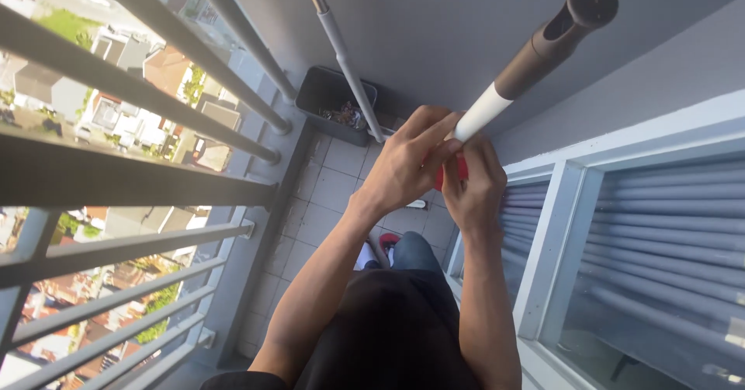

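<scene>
Pole, long and rigid with a white shaft and a dark brown capped end, runs from the upper right of the frame down to the centre, where we clamp our left hand and right hand on it around a red part. We judge it light but top-heavy to swing, smooth and slippery; gripping low with both hands steadies it.

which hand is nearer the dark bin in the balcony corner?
Left. The left hand grips the white pole on the side toward the dark bin; the right hand holds the same pole farther from it, toward the window.
</scene>
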